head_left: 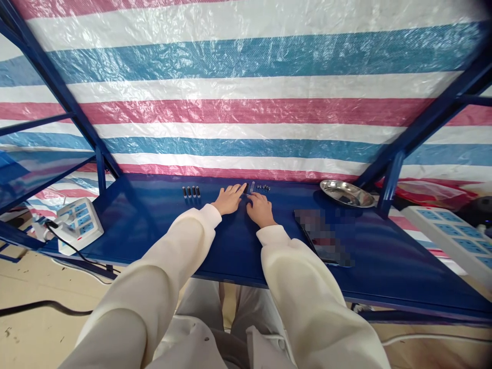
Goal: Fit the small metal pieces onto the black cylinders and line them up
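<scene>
Both arms in cream sleeves reach forward over a blue metal shelf [238, 246]. My left hand [229, 199] lies with fingers stretched toward a small dark cylinder [246, 187] near the back. My right hand [260, 208] is beside it, fingers curled, its fingertips at a small clear tube [252, 187]; whether it grips the tube is too small to tell. Several small dark cylinders [191, 191] stand in a row to the left of my left hand. A few tiny metal pieces [263, 188] lie just right of the tube.
A round steel dish [346, 193] sits at the back right. A dark flat object [325, 236] lies right of my right arm. A white power strip [79, 223] sits at the shelf's left end, another [449, 233] at the right. A striped tarp [246, 102] hangs behind, between blue frame posts [388, 192].
</scene>
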`<state>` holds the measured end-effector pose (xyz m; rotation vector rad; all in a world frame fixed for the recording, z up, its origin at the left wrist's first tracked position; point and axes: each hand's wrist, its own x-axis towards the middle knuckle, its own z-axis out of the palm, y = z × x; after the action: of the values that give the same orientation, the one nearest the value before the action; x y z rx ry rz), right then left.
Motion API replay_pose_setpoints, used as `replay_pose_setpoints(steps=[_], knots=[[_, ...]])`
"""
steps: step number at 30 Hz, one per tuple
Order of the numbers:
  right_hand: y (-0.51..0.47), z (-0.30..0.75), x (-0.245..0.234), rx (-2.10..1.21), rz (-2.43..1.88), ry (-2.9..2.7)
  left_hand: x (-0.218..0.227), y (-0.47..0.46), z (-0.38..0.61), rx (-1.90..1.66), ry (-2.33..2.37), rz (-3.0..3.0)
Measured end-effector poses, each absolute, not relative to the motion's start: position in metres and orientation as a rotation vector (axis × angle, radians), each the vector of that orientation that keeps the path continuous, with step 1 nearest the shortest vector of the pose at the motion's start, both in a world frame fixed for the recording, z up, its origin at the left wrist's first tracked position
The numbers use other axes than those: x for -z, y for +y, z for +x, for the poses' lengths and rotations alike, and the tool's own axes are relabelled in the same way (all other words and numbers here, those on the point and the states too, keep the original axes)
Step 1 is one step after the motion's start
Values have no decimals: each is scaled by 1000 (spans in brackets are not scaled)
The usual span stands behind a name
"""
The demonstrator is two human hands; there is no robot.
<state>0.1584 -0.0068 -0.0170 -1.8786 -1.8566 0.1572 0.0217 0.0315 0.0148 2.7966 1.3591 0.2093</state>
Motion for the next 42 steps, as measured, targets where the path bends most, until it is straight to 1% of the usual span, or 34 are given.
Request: replay_pose_setpoints(steps=[8, 15, 24, 30, 33, 38, 42], knots=[[-5, 157, 16, -196, -1905, -1892, -6, 41, 35, -172, 1409, 2822], [-4, 157, 16, -200, -1911, -1919, -5, 52, 39, -403, 1443, 2946], [-4, 158, 19, -196, -1868, -1941, -9, 49, 32, -496, 1491, 2866], [-5, 158, 17, -179, -1818, -1931, -27, 24, 15, -703, 1616, 2640], [-4, 158, 18, -161, -1810, -1935, -31, 7, 3, -861, 1620, 2467], [-3, 158, 20, -160, -1827, -1907, -18, -10, -13, -1199, 1458, 2095], [-2, 159, 23, -158, -1844, -1881, -4, -13, -15, -1283, 1352, 1842]])
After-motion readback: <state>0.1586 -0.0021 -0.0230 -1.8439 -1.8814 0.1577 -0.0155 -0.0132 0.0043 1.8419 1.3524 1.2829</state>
